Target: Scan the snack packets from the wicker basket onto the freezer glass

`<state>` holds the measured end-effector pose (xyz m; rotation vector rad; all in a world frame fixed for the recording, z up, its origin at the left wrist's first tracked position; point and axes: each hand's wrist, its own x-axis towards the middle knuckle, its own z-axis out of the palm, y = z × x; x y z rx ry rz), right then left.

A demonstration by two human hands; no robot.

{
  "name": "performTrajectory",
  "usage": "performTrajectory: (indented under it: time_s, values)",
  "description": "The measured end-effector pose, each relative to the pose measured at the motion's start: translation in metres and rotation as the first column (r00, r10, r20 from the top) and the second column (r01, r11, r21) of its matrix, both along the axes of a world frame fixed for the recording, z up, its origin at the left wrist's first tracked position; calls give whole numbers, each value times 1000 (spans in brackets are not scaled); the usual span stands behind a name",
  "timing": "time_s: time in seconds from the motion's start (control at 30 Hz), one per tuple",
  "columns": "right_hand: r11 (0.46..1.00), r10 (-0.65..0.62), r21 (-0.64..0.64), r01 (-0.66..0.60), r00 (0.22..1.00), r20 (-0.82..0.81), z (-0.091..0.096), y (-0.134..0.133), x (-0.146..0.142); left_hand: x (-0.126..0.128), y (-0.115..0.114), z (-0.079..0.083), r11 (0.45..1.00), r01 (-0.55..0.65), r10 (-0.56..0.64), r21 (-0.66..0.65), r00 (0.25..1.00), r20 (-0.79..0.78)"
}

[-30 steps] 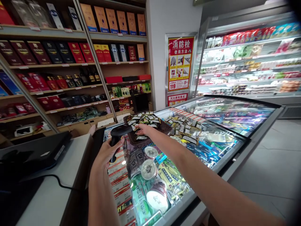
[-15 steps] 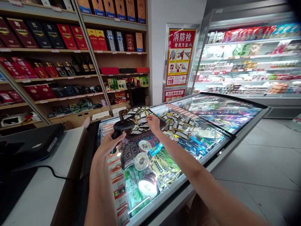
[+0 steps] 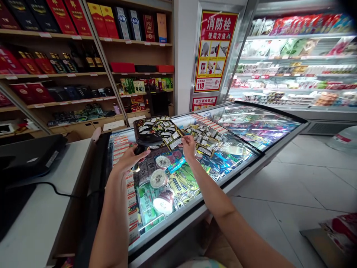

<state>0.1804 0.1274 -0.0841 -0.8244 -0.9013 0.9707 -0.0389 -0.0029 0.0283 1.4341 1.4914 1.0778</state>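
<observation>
black plastic pistol-shaped scanner [image 3: 150, 140] gripped in left hand [image 3: 130, 159]; rectangular gold-and-black foil-like packet [image 3: 173, 141], pinched in right hand [image 3: 189, 148], now lifted to scanner's three o'clock, bringing both close.

Left grip [image 3: 128, 160]: is holding a black plastic handheld scanner [image 3: 150, 139] by its handle
Right grip [image 3: 189, 147]: is pinching a small flat gold-and-black packet [image 3: 173, 141] near the scanner's head
Dark-brown rectangular tray [image 3: 135, 130]: is resting behind the scanner, carrying a heap of similar packets [image 3: 156, 123]
Glass-topped, silver-framed freezer [image 3: 245, 177]: is supporting the tray and a loose pile of gold-and-black packets [image 3: 205, 137] beside it; pale round tubs [image 3: 158, 178] are showing through
White-topped counter [image 3: 55, 212]: is standing at left, carrying a flat black device [image 3: 28, 156]
Red-and-yellow poster [image 3: 216, 52]: is hanging beyond the freezer
</observation>
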Motion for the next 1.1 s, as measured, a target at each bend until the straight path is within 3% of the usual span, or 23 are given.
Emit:
performTrajectory:
  time_s: [0.27, 0.53, 0.87, 0.97, 1.1]
  values:
    - [1000, 30, -8, -30, 1000, 6, 3, -5, -1, 2, 4, -3, 998, -49, 50, -27, 998, 26]
    - [998, 65, -2, -65, 997, 36, 5, -10, -2, 2, 5, -4, 1000, -22, 22, -5, 999, 23]
    - [999, 43, -22, -42, 999, 2, 3, -5, -3, 1, 6, -5, 999, -44, 45, -26, 999, 30]
    - [999, -37, -31, 36, 999, -36, -2, 7, 5, 1, 7, -5, 999, -34, 34, -7, 999, -2]
    - [949, -313, -52, 310, 947, -75, -9, 31, 34, 2, 8, -2, 999, -47, 47, -2, 998, -30]
